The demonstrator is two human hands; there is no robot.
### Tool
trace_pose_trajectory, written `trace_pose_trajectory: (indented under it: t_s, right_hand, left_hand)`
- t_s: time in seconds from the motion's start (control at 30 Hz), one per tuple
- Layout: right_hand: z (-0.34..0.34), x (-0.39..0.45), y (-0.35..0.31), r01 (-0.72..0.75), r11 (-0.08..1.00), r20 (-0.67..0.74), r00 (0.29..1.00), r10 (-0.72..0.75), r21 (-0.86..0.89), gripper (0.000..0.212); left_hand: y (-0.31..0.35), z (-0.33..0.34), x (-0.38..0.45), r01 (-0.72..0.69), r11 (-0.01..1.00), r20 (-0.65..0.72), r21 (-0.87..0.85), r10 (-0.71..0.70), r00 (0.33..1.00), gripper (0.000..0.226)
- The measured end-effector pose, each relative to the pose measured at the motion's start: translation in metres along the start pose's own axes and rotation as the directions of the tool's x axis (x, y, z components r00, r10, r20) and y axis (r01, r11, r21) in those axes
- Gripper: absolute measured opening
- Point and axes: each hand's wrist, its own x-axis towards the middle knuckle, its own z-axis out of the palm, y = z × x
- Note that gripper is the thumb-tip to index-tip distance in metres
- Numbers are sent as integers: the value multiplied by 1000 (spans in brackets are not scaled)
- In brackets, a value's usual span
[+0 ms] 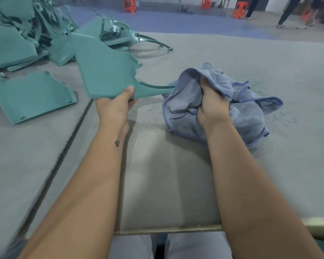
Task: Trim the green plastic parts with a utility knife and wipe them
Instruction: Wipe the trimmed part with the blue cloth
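Observation:
My left hand [116, 107] grips the near edge of a flat green plastic part [105, 71], thumb on top, holding it tilted up off the table. Its thin curved tail reaches right to the blue-grey cloth [247, 111]. My right hand [212, 105] is closed on a bunched fold of that cloth, which lies crumpled on the grey table [176, 165]. No utility knife is in view.
Another green part [32, 96] lies flat at the left. A heap of green parts [26, 32] fills the far left corner. A dark seam [64, 152] splits the table surface. Orange stools [130, 4] and standing people [288, 12] are at the back. Green shavings [281, 116] lie beside the cloth.

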Motion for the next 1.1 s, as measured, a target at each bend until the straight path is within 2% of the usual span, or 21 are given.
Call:
trace_pose_trajectory:
  t_s: [0.1,0.17,0.23,0.33,0.4,0.47,0.53,0.6,0.67,0.73,0.77,0.83,0.9,0.93,0.97,1.03,1.1]
  right_hand:
    - [-1,2,0,54,993,-17,998,-57,-107,21]
    - [-4,2,-1,122,985,4,992,-123,-120,12]
    - [-4,1,0,233,963,7,972,-234,-136,23]
    - [-6,-4,4,345,880,18,933,-359,-327,17]
    - [-5,-7,5,370,821,46,920,-390,-434,30]
    - [-6,-10,3,350,824,20,924,-381,-445,38]
    - [-5,-12,-2,279,881,43,958,-285,-383,20]
    - [-8,-10,-3,272,818,160,962,-221,-507,6]
    - [-12,-8,-3,323,719,283,942,-181,-616,8]
    - [-14,-7,0,381,670,308,923,-232,-637,6]
    - [-12,-8,1,408,656,294,913,-282,-635,13]
    - [-7,-9,2,359,740,147,930,-338,-568,31]
    - [-3,-6,-1,279,852,-48,941,-334,-442,33]
    - [-1,-3,-3,231,932,-138,951,-277,-280,25]
    - [-1,-2,-7,148,987,-200,967,-157,-57,13]
    - [-6,0,-11,-30,948,-223,969,106,317,29]
    - [-11,1,-12,-48,860,-171,973,154,508,35]
  left_hand:
    - [1,0,-1,-40,999,39,-16,41,998,22]
    - [2,0,-1,-58,998,61,-16,59,996,24]
    - [3,-1,-2,-78,997,72,-12,78,994,25]
    - [4,-3,1,-98,995,54,-20,98,994,26]
    - [5,-5,4,-103,994,45,-33,104,994,30]
    - [5,-7,6,-99,994,33,-44,101,994,30]
    - [5,-8,7,-90,995,20,-42,91,996,28]
    - [5,-9,8,-80,996,-4,-32,80,997,29]
    - [5,-9,9,-71,997,-28,-18,71,997,30]
    - [4,-9,10,-66,998,-24,-2,66,998,30]
    - [4,-9,10,-62,998,-11,8,62,998,28]
    - [1,-7,9,-39,999,25,38,39,999,25]
    - [-1,-4,8,-9,999,48,52,7,999,31]
    - [-2,-3,7,4,999,47,41,-6,999,33]
    - [-3,-2,7,16,1000,38,19,-16,999,34]
    - [-3,-2,8,25,1000,15,-17,-25,1000,40]
    - [-3,0,8,12,1000,-1,-29,-12,1000,46]
